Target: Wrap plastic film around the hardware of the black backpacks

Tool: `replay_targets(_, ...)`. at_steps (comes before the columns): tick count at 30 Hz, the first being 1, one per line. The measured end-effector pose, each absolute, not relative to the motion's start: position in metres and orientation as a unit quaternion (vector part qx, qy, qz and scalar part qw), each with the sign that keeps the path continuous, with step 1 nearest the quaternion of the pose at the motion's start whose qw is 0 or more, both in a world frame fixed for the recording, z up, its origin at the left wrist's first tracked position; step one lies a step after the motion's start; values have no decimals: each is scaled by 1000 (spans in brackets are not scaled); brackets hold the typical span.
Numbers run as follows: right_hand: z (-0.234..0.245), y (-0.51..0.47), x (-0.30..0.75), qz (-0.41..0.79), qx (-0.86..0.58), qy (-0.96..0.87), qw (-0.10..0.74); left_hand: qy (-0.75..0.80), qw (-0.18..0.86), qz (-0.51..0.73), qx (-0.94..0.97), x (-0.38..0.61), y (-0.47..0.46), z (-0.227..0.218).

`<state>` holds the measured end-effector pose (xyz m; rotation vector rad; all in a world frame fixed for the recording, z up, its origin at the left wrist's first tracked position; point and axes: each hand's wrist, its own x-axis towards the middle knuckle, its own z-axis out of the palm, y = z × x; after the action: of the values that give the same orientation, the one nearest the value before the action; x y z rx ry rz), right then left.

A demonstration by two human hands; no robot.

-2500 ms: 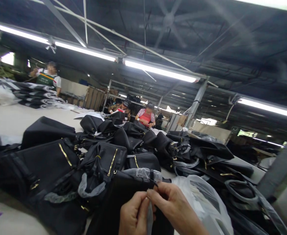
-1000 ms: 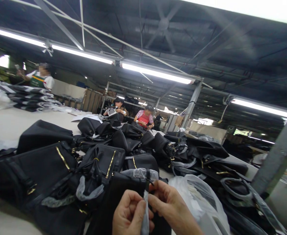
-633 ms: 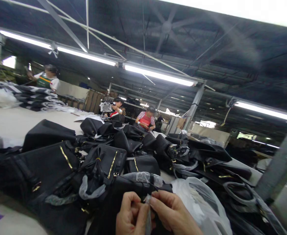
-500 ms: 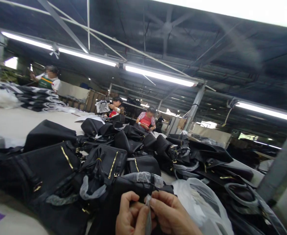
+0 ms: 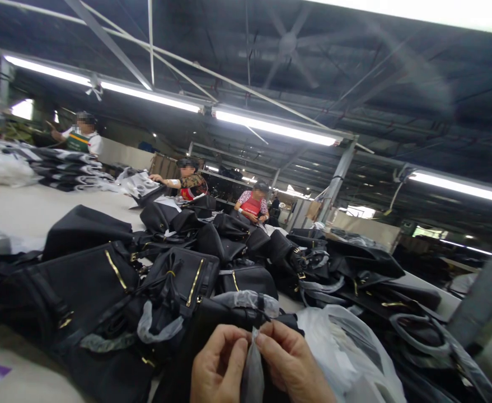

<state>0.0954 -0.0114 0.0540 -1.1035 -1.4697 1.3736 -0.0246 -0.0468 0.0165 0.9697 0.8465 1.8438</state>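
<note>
At the bottom centre my left hand (image 5: 219, 366) and my right hand (image 5: 290, 358) face each other, fingertips closed in a pinch. Between them both pinch the upper end of a translucent plastic wrap (image 5: 253, 372), which hangs down in a narrow strip. A black bag (image 5: 182, 358) lies directly beneath and beyond my hands. Just past my fingertips is a bag handle (image 5: 246, 303) wrapped in clear plastic. What the lower part of the wrap covers is hard to make out.
Several black bags with gold zippers (image 5: 195, 282) are heaped across the table (image 5: 23, 210). To the right of my hands sits a white plastic bag (image 5: 350, 352). Beyond the heap are co-workers, one in a red apron (image 5: 252, 207). A stack of black pieces (image 5: 67, 168) stands far left.
My left hand has shifted slightly left and both hands now pinch the wrap's top, with more of the strip showing. A co-worker behind has leaned and reached to the left.
</note>
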Motion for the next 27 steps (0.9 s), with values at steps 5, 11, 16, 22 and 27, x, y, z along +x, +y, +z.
replay_targets(5, 55, -8, 90, 472, -438, -629, 435, 350, 429, 739, 384, -27, -44, 18)
replay_targets(11, 60, -11, 85, 416, -468, -646, 437, 339, 448, 735, 380, -28, -44, 15)
replay_targets(16, 70, -15, 84, 479, -456, -629, 409, 319, 361, 755, 444, -21, -46, 7)
replay_targets(22, 81, -14, 82, 534, -468, -593, 379, 339, 183, 759, 525, -22, -43, -10)
replay_targets(27, 76, -12, 85, 533, -445, -615, 373, 336, 133, 761, 539, -26, -42, -11)
